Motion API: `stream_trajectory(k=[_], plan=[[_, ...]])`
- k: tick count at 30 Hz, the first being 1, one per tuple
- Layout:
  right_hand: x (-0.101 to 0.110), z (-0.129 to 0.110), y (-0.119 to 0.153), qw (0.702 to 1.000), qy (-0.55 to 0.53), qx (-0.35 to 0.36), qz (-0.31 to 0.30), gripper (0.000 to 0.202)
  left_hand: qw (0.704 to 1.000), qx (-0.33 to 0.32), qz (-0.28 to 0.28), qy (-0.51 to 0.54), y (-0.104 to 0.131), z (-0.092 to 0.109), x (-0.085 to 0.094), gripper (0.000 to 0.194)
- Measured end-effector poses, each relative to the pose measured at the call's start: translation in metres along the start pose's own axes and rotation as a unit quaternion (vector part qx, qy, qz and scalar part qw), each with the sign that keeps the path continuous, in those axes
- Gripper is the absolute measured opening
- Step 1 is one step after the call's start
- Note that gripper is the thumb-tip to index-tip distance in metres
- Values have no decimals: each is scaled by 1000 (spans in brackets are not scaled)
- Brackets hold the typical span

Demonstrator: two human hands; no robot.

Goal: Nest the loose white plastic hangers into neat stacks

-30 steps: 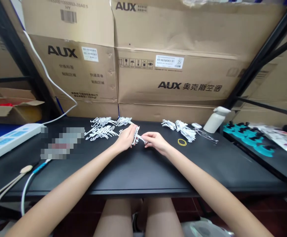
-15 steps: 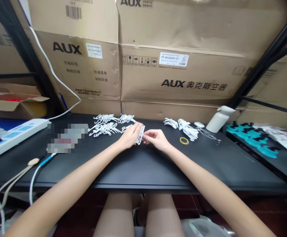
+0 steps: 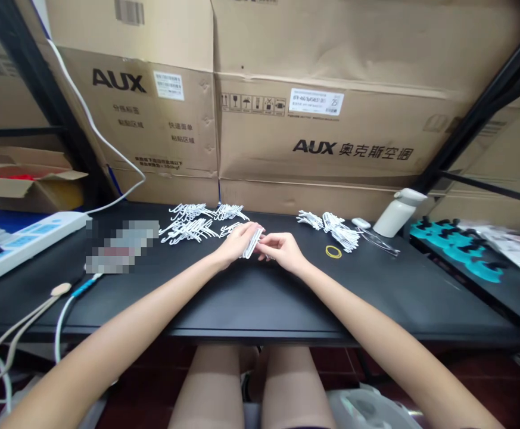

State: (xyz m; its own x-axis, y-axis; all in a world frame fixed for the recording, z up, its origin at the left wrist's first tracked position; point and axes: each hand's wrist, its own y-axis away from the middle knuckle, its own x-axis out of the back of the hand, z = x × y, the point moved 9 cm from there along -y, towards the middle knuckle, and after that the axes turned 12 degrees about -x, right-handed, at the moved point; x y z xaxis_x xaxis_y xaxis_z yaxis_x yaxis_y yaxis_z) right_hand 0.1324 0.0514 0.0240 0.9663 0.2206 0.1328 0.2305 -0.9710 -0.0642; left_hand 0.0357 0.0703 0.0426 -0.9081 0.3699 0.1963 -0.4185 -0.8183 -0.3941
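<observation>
My left hand (image 3: 238, 243) is closed around a stack of thin white pieces (image 3: 251, 243) that look like small plastic hangers, lined up and tilted. From the right, my right hand (image 3: 281, 249) pinches at the stack's edge, its fingertips partly hidden. Behind my left hand lie piles of the same white hangers (image 3: 188, 231), their hooked ends sticking out. To the right of my hands rest bunches of white hangers (image 3: 341, 232), fanned out. In front of those lies a yellow ring (image 3: 333, 252), seemingly rubber bands.
At the back right stand a white bottle (image 3: 398, 213) and a pair of glasses (image 3: 380, 243). A black tray with teal pieces (image 3: 460, 247) is at far right. On the left are a power strip (image 3: 31, 244), a blurred-out device (image 3: 123, 247) and an open carton (image 3: 27, 179).
The white stack in my left hand has turned slightly and looks more compact. My right fingers stay at its edge. The view has tilted down a little.
</observation>
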Motion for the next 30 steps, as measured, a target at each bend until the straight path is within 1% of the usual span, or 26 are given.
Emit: stream_trajectory(k=[3, 5, 7, 10, 11, 13, 15, 16, 17, 19, 20, 22, 24, 26, 28, 30], plan=[[0, -6, 4, 999, 23, 19, 14, 33, 1000, 13, -14, 8, 1, -1, -4, 33], [-2, -10, 8, 998, 41, 33, 29, 33, 999, 1, -29, -17, 3, 1, -6, 35], [-4, -15, 12, 996, 63, 52, 44, 33, 995, -34, -44, -84, 4, 8, -6, 37], [-6, -22, 17, 990, 96, 84, 65, 31, 973, -102, -58, -201, 7, 25, -5, 33], [-7, -23, 18, 989, 101, 90, 65, 30, 967, -115, -62, -220, 7, 28, -5, 32], [-9, -23, 16, 990, 96, 91, 47, 29, 965, -121, -67, -224, 6, 31, -2, 30], [-6, -22, 13, 992, 81, 86, 31, 30, 971, -108, -65, -204, 2, 27, 5, 29], [-1, -21, 11, 993, 72, 82, 40, 31, 975, -100, -56, -191, -2, 23, 10, 28], [6, -19, 8, 993, 66, 77, 58, 33, 978, -93, -43, -184, -5, 19, 18, 28], [24, -13, 3, 989, 72, 69, 111, 35, 991, -51, 21, -124, -11, 5, 39, 26], [29, -10, 1, 985, 95, 71, 127, 34, 994, -26, 39, -96, -13, -3, 46, 26], [32, -6, -5, 967, 192, 93, 142, 24, 996, 13, 64, -66, -16, -16, 58, 25], [29, 1, -12, 941, 289, 108, 136, 17, 995, 41, 66, -55, -16, -24, 61, 26], [25, 7, -19, 920, 355, 108, 124, 15, 996, 55, 54, -51, -15, -27, 58, 27], [23, 9, -24, 907, 393, 102, 108, 14, 996, 52, 32, -58, -14, -27, 53, 28], [25, 8, -24, 902, 413, 91, 84, 15, 995, 39, 0, -87, -12, -27, 47, 29]])
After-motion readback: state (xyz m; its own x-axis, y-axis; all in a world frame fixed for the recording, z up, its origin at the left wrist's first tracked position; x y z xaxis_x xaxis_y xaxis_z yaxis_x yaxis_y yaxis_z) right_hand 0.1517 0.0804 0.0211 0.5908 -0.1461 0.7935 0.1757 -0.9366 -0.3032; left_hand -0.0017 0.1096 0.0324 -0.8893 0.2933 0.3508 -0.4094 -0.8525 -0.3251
